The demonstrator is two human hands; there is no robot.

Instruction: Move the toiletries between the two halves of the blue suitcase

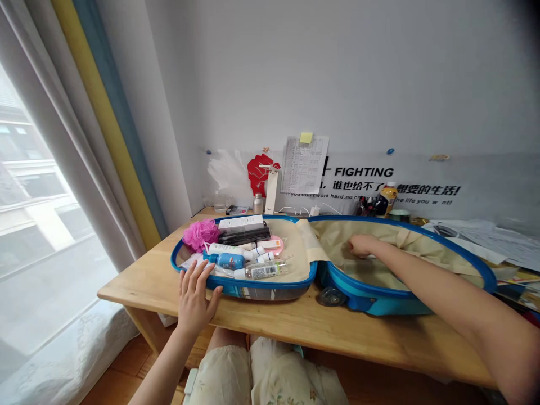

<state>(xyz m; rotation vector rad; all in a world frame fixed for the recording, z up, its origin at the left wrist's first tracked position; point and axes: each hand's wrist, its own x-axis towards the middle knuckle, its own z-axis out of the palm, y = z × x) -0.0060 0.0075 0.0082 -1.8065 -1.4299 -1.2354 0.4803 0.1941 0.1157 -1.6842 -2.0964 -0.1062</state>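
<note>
Knees in pale floral cloth (pixel 261 374) at 6 o'clock, closest to the lens, under the table edge.

Left hand (pixel 194 301): at 7 o'clock. Palm down, fingers spread wide, fingertips resting on the front rim of the blue suitcase (pixel 270 288). Holds nothing.

Right hand (pixel 361 246): just right of centre, forearm coming in from 4 o'clock. It lies inside the right half of the suitcase, knuckles up and fingers curled onto the beige lining (pixel 379 273). Cannot tell whether anything is gripped beneath it.

Suitcase: lies open flat on the wooden table (pixel 295 326), both halves facing up, across the middle of the view. One wheel (pixel 329 296) shows at the hinge side, toward 6 o'clock.

Left half contents: pink bath pouf (pixel 201 234) at its 10 o'clock corner; white box (pixel 241 223) and black box (pixel 244 235) toward 12 o'clock; blue bottle (pixel 228 260) and clear bottle (pixel 265 271) lying on their sides near the front rim, just beyond the left fingertips.

Surroundings: orange bottle (pixel 387 198) stands behind the right half at 1 o'clock. Loose papers (pixel 485 236) at 3 o'clock. Printed sheet (pixel 304 164) on the wall at 12 o'clock, with a yellow sticky note (pixel 306 137) on its top edge. Curtain (pixel 105 112) and window (pixel 34 197) at 9 to 10 o'clock.
</note>
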